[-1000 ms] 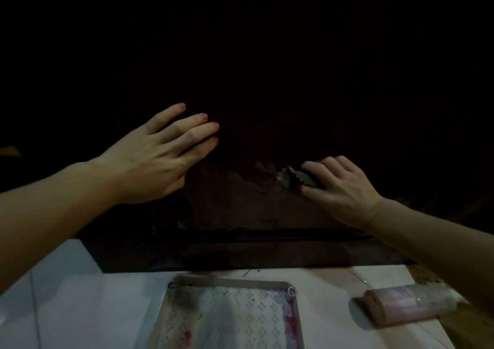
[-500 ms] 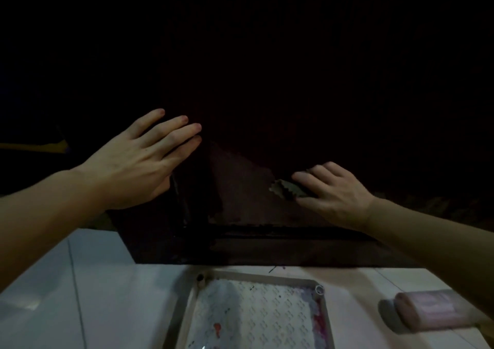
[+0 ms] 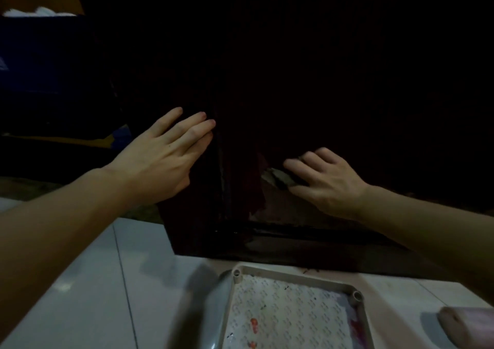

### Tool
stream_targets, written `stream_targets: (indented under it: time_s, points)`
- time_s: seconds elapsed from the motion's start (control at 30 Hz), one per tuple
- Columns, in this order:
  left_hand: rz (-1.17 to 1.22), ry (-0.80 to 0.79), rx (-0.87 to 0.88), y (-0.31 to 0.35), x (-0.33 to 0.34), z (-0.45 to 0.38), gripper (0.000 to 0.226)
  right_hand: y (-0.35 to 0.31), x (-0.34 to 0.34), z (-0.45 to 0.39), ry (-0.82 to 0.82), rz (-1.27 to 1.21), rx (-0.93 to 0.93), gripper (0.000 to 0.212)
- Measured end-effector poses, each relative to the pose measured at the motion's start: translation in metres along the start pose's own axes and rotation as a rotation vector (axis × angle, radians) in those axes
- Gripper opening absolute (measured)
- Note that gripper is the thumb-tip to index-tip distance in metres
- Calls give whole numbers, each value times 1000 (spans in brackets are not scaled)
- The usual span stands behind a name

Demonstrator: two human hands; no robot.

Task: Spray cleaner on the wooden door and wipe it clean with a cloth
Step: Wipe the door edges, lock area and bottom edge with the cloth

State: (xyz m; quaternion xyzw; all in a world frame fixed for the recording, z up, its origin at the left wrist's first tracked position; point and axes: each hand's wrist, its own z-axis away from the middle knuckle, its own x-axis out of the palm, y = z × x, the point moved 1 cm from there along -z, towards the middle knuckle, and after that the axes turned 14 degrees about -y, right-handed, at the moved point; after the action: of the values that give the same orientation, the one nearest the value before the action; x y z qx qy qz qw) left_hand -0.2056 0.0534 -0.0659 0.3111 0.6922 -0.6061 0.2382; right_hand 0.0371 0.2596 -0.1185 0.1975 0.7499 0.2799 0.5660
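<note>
The scene is very dim, and most of the upper picture is black. A tall dark reddish-brown wooden door (image 3: 240,193) stands upright on a pale glossy tiled floor (image 3: 88,281), its near vertical edge turned toward the camera and its lower panel showing worn, lighter patches just above the bottom rail. The left hand (image 3: 160,158) lies flat against the door's left side beside that edge, its fingers straight and close together, holding nothing. The right hand (image 3: 326,180) is on the lower panel, well apart from the left, with its fingers and thumb bent round a small crumpled greyish cloth (image 3: 279,177) that it presses against the wood; only a scrap of the cloth shows past the fingertips. On the floor in front of the door sits a shallow beige plastic tray (image 3: 296,273) with round corner posts, lined with a white sheet printed in a small repeating pattern and marked with a few red spots. At the lower right edge of the picture a pale pink rounded object (image 3: 465,322) lies on the tiles; what it is cannot be told.
</note>
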Motion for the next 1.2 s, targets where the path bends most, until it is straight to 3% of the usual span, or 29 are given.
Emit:
stream_targets:
  time_s: [0.1,0.33,0.47,0.57,0.77,0.83,0.97,1.1,1.17,1.2]
  points:
    - [-9,-20,3,-5,3,6,82,1,-2,-1,-38,12,-17,21]
    - [3,-16,-17,-3,8,10,78,-9,-27,-96,168,-24,128,18]
    - [9,-73,-26,-8,15,20,78,-21,-5,-70,21,8,-18,17]
    - [0,-121,-52,-15,17,27,78,-21,-12,-72,-33,8,4,19]
    - [39,-222,-70,-12,19,26,76,9,-67,-153,393,-2,309,17]
    - [41,-175,-77,-12,17,29,75,3,-52,-149,449,10,255,15]
    - [42,-140,-102,-17,22,38,74,-41,6,-114,218,17,-36,25]
    - [49,-166,-142,-19,22,41,75,-72,31,-99,-113,116,-65,42]
    - [61,-174,-148,-19,21,40,74,-61,19,-103,-149,132,-52,48]
    - [68,-174,-144,-18,21,39,73,-51,9,-107,-92,125,-26,45]
